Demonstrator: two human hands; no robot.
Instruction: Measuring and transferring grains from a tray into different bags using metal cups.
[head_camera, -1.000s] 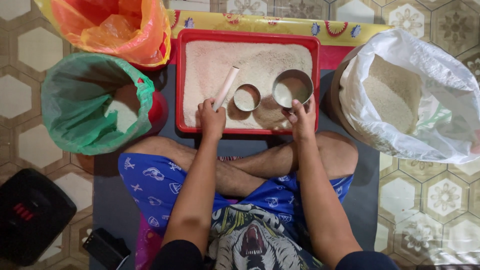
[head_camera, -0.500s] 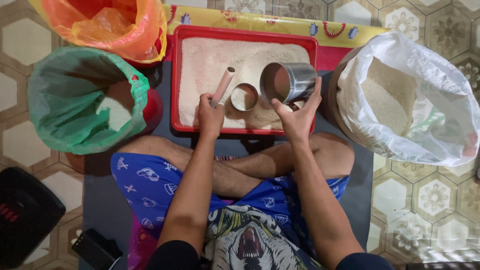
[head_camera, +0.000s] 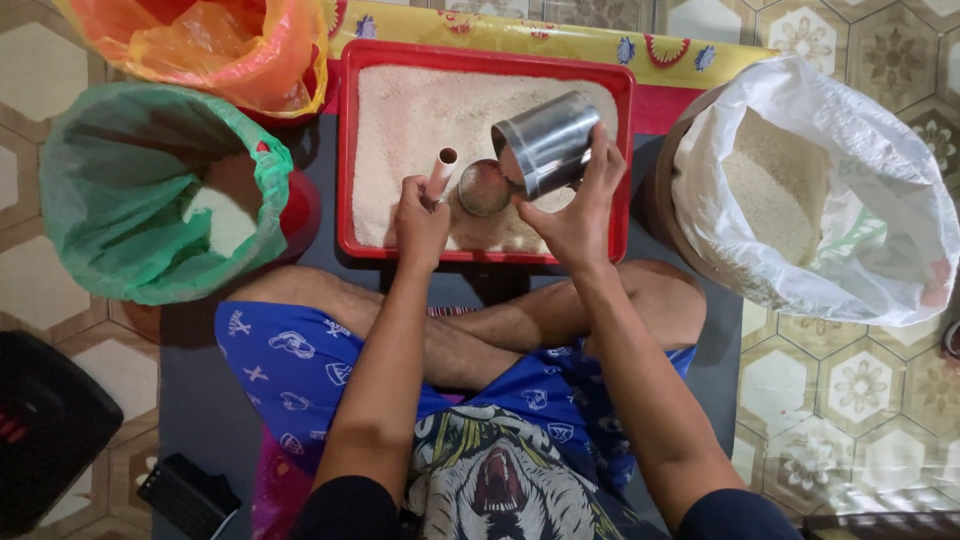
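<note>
Head view. Right hand (head_camera: 580, 205) wraps a steel cup (head_camera: 548, 142), grip closed round its side; the cup is tipped, mouth toward a smaller round tin (head_camera: 484, 187) that sits in the red tray (head_camera: 347, 150). The tin's inside shows grain, level not readable. Left hand (head_camera: 420, 218) pinches a pale tube (head_camera: 440, 172) upright, just beside the tin, lower end in the grain. Tray bed is covered with pale grain.

Progress, as judged: filling of the tin is mid-pour, not finished. White sack (head_camera: 880, 200) at right is open and holds plenty of grain. Green bag (head_camera: 110, 180) and orange bag (head_camera: 240, 50) at left are open; contents unclear.
</note>
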